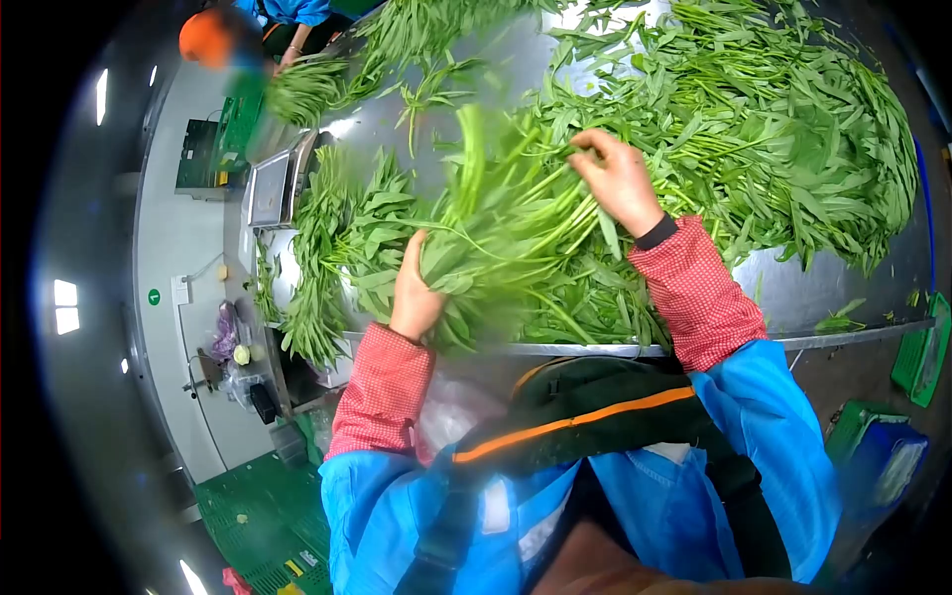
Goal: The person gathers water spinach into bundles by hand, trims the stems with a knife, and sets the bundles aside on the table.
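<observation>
My left hand (416,293) is wrapped round a bunch of leafy green stems (496,233), thumb up along its left side. The bunch is blurred at its upper end. My right hand (615,178) is at the upper right of the bunch, thumb and fingers pinched together by the thin stems; what they hold is too small to make out. A large heap of the same greens (773,129) lies to the right on the metal table (793,288). More greens (327,238) lie left of my left hand.
A scale (270,188) stands at the table's left edge. At the top left, a co-worker's hand (290,58) touches greens (307,91). Green crates (268,516) stand at the lower left, another green crate (922,352) at the right.
</observation>
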Motion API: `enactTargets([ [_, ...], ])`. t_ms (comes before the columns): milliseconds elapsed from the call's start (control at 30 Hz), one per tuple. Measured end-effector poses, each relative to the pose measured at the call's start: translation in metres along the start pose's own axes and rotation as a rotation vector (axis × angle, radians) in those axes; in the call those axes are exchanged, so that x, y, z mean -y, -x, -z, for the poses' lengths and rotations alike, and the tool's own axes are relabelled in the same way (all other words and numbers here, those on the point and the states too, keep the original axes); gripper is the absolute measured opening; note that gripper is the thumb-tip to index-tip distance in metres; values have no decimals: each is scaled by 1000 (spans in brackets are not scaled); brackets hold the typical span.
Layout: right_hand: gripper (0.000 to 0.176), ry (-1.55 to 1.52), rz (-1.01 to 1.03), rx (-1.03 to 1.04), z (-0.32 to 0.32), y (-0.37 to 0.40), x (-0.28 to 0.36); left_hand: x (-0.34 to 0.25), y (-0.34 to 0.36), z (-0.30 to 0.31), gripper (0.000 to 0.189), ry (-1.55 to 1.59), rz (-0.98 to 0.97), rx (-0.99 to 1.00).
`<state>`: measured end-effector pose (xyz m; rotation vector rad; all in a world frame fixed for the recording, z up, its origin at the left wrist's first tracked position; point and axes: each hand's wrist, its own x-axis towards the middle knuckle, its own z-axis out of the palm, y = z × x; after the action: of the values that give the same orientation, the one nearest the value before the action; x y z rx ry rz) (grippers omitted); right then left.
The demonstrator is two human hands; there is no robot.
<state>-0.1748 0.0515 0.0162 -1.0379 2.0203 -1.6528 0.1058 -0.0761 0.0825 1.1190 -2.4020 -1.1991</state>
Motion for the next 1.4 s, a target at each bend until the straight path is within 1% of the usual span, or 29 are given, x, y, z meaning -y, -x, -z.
enactTargets([
  [33,17,-27,-61,-42,4,-3,-5,-3,2,-2,84,7,-2,12],
  [67,18,-20,-70,-99,13,-9,-8,-9,5,-1,79,-130,-106,-33],
  [100,17,74,125,-320,19,-19,-31,-6,8,2,78,-128,-84,-16],
  [133,15,-93,-191,-250,41,-28,-33,-1,10,7,77,-125,-64,2],
  [167,17,-389,-414,-208,64,-31,-19,5,10,13,77,-122,-46,21],
  [233,23,-604,-234,-30,84,-38,-27,6,13,18,76,-126,-41,44],
  [267,34,-562,-356,-19,82,-34,-29,5,14,19,76,-131,-58,45],
  [300,48,-578,-298,221,82,-37,-38,3,14,20,77,-136,-76,51],
  [367,61,-634,-326,322,57,-39,-49,7,12,16,78,-48,-90,130],
  [400,65,-730,-462,459,42,-41,-42,3,9,11,79,-10,-101,166],
  [467,68,-631,-324,609,3,-31,-40,-9,6,6,79,48,-35,256],
  [567,28,-577,-427,591,15,-10,14,-7,5,7,78,94,-74,308],
  [633,19,-658,-205,618,21,-12,-1,-14,9,2,77,106,-36,331],
  [733,21,-652,-355,193,29,-12,-1,-6,12,-4,79,108,2,355],
  [767,20,-994,-418,215,45,-21,-36,5,15,1,78,130,28,350],
  [833,21,-1021,-441,25,80,-28,-50,14,16,14,76,166,70,347],
  [900,27,-945,-372,206,91,-24,-52,17,17,22,68,339,116,334],
  [933,31,-695,-364,198,84,-17,-20,17,18,21,67,306,118,322],
  [967,39,-640,-239,371,71,-9,-15,15,16,20,67,271,112,308],
  [1000,53,-590,-281,518,60,-2,2,12,13,18,66,235,101,297],
  [1033,66,-412,-125,541,41,7,25,11,10,15,68,246,125,295],
  [1133,46,-204,171,387,1,19,29,6,6,12,69,305,160,339],
  [1167,36,-347,36,459,5,4,28,6,8,14,68,334,162,335],
  [1200,23,-324,2,322,11,-12,6,6,13,16,67,362,169,328],
  [1233,19,-503,-227,207,30,-16,16,13,17,20,66,355,220,344],
  [1267,19,-452,-376,19,44,-26,6,24,19,26,65,350,266,360],
  [1300,23,-568,-374,-46,57,-34,-11,31,20,29,65,345,310,378],
  [1367,29,-691,-303,37,65,-33,-30,39,26,32,57,292,216,396],
  [1400,31,-581,-378,147,62,-27,-19,44,29,32,56,379,267,388],
])
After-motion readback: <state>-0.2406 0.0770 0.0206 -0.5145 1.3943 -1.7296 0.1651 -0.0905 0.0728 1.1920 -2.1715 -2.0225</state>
